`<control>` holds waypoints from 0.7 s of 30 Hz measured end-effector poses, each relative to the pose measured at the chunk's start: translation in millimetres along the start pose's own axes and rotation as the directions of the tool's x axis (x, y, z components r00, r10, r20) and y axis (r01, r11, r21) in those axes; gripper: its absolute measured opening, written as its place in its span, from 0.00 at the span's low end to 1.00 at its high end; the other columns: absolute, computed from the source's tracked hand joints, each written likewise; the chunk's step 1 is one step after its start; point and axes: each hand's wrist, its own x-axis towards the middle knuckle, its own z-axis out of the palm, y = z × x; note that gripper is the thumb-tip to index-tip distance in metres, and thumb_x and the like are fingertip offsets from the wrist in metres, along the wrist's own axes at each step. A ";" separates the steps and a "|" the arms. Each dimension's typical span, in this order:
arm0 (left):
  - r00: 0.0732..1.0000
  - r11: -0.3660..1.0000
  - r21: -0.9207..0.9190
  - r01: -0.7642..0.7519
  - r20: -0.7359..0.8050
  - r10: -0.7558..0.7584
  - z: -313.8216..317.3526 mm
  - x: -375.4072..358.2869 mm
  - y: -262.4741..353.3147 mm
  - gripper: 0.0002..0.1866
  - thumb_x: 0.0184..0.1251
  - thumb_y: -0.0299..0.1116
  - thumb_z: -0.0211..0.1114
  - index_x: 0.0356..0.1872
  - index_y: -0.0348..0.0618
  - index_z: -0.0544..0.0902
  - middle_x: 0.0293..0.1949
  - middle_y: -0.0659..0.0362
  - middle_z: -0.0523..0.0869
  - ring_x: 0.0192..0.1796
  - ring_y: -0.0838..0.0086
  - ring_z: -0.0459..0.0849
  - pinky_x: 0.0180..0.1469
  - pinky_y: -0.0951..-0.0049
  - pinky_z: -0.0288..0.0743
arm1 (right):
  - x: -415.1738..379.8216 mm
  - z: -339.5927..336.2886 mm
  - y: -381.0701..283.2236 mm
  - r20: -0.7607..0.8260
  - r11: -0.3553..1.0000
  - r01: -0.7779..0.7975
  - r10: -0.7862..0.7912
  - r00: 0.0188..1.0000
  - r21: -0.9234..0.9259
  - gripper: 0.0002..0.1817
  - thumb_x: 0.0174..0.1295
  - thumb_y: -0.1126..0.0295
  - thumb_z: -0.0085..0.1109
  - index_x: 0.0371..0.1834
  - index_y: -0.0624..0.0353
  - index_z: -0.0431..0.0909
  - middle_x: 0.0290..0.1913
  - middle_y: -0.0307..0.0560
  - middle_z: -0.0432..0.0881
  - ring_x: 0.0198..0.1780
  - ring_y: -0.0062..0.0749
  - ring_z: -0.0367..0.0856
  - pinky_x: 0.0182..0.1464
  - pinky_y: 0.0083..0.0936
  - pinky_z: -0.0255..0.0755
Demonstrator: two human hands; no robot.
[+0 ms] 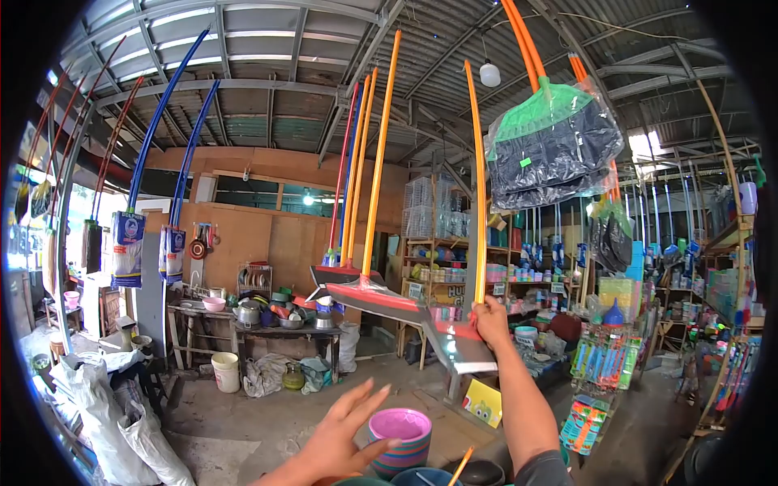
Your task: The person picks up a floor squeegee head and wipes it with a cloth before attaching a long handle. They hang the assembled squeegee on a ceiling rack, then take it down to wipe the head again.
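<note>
My right hand (490, 321) is closed round the lower end of an orange handle (478, 194), just above the red and dark head of a floor squeegee (458, 342). Left of it hangs another squeegee (373, 296) with a red and dark head and an orange handle, its edge close to the first; more hang behind. Low in the middle, my left hand (344, 433) holds nothing, its fingers spread. Beside its fingertips stands a stack of round tubs (399, 437), pink on top.
Plastic-wrapped green and black brooms (555, 138) hang at the upper right. Blue-handled mops (128, 247) hang at the left. Behind are a table with pots (251, 312), a white bucket (226, 373) and stocked shelves (442, 243). White sacks (105, 413) lie at the lower left.
</note>
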 end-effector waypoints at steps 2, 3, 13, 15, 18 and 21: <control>0.986 0.977 0.141 -0.159 -0.034 0.165 12.9 48.0 -4.5 0.40 0.55 0.48 0.69 0.69 0.53 0.61 0.66 0.37 0.59 0.64 0.44 0.66 0.62 0.55 0.65 | 40.6 6.3 -0.1 -0.029 0.983 0.094 -0.099 0.995 -0.157 0.07 0.61 0.71 0.54 0.37 0.64 0.78 0.23 0.40 0.77 0.22 0.19 0.72 0.24 0.19 0.64; 0.986 0.976 0.158 -0.149 -0.046 0.158 17.7 69.7 -5.1 0.40 0.55 0.48 0.69 0.69 0.53 0.61 0.66 0.37 0.59 0.64 0.44 0.66 0.62 0.55 0.65 | 59.5 11.8 -4.5 -0.013 0.984 0.104 -0.107 0.994 -0.144 0.07 0.61 0.71 0.54 0.37 0.64 0.78 0.23 0.40 0.77 0.22 0.19 0.72 0.24 0.19 0.64; 0.934 0.916 0.400 -0.041 -0.309 0.177 14.8 188.8 -27.8 0.47 0.51 0.43 0.73 0.70 0.45 0.56 0.68 0.37 0.55 0.67 0.46 0.62 0.63 0.59 0.64 | 160.5 81.6 -75.0 0.000 0.982 0.173 -0.174 0.985 0.076 0.10 0.56 0.72 0.54 0.31 0.72 0.77 0.21 0.49 0.78 0.21 0.28 0.76 0.24 0.27 0.68; 0.845 0.912 0.393 -0.116 -0.443 0.298 8.7 200.4 -34.3 0.49 0.50 0.42 0.74 0.70 0.41 0.53 0.68 0.37 0.54 0.68 0.46 0.60 0.63 0.59 0.65 | 171.1 93.1 -84.0 0.005 0.979 0.189 -0.190 0.982 0.071 0.10 0.56 0.72 0.54 0.31 0.72 0.77 0.21 0.50 0.79 0.21 0.30 0.77 0.24 0.28 0.68; 0.905 0.864 0.503 -0.018 -0.359 0.228 -8.2 208.6 -23.4 0.49 0.53 0.44 0.71 0.71 0.40 0.50 0.69 0.36 0.51 0.67 0.41 0.59 0.61 0.58 0.67 | 183.5 104.4 -95.7 -0.021 0.965 0.244 -0.243 0.970 0.098 0.11 0.55 0.71 0.55 0.29 0.72 0.77 0.21 0.54 0.79 0.22 0.35 0.79 0.26 0.32 0.70; 0.941 0.711 0.701 -0.049 -0.208 0.269 -16.0 221.2 -27.9 0.47 0.55 0.46 0.67 0.72 0.48 0.50 0.69 0.36 0.48 0.66 0.41 0.61 0.56 0.57 0.72 | 208.5 111.5 -94.5 -0.070 0.953 0.301 -0.299 0.952 0.027 0.11 0.55 0.71 0.55 0.28 0.72 0.78 0.21 0.54 0.79 0.22 0.35 0.79 0.27 0.31 0.70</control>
